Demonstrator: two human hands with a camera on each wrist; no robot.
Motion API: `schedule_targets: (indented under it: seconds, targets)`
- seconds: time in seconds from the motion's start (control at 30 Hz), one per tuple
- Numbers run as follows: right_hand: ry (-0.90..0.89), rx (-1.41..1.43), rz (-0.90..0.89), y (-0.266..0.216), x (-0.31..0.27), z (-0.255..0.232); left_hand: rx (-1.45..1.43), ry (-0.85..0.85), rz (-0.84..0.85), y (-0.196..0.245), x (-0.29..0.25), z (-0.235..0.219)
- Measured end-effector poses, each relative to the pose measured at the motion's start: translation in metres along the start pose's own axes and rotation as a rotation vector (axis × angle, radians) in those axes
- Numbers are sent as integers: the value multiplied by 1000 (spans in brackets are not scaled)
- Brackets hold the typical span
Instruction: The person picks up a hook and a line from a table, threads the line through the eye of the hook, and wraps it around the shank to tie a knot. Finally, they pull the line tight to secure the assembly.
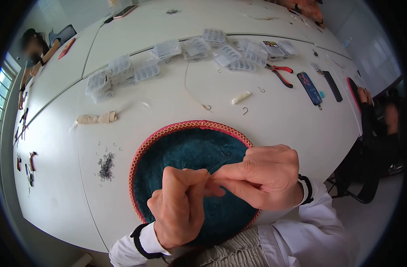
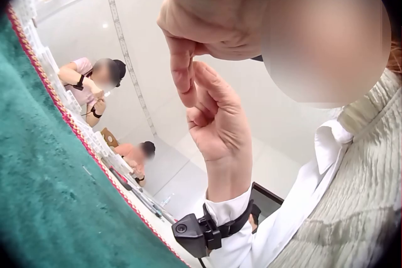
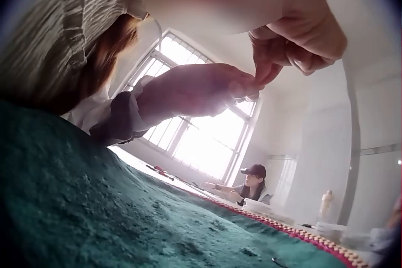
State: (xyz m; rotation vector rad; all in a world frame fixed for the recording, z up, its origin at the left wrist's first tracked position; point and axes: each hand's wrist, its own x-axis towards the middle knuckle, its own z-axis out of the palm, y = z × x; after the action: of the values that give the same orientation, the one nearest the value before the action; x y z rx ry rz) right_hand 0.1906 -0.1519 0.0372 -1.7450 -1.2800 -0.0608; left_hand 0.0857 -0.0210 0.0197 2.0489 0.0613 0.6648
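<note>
Over a round dark-green velvety mat (image 1: 161,149) with a red and gold trim, my two hands meet fingertip to fingertip. The left hand (image 1: 179,207) pinches between thumb and forefinger, and the right hand (image 1: 265,178) pinches right beside it. A thin fishing line (image 1: 219,165) shows faintly at the fingertips; most of it is hidden by the fingers. Dark fish hooks (image 1: 225,153) lie on the mat just beyond the right fingers. In the left wrist view the right hand (image 2: 220,120) reaches up with bent fingers to the left one.
A pile of small hooks (image 1: 106,167) lies left of the mat. Beyond it are a cloth-wrapped bundle (image 1: 96,118), clear plastic boxes (image 1: 168,49), red-handled pliers (image 1: 281,74), a phone (image 1: 309,89) and a white spool of line (image 1: 241,98). Other people sit around the table.
</note>
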Motion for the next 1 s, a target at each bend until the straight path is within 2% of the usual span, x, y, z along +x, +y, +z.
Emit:
schedule_targets:
  seconds: [0.23,0.4,0.47,0.7,0.73,0.77,1.0]
  targets:
    - [92,-120,-144,2,1,2,-57,-5,-111,0,-1,-1]
    - [104,-133,-148,2,1,1,-151,1,-162,2,2,0]
    - [97,-131,-140,2,1,1,-236,18,-240,2,2,1]
    - [145,-80,-125,3,1,5,-249,16,-243,2,1,0]
    - [154,-77,-125,3,1,5,-198,0,-195,3,2,-1]
    - [155,-77,-124,3,1,5,-147,-16,-147,4,3,-1]
    - [109,-98,-114,2,0,2,-180,-11,-156,2,-1,1]
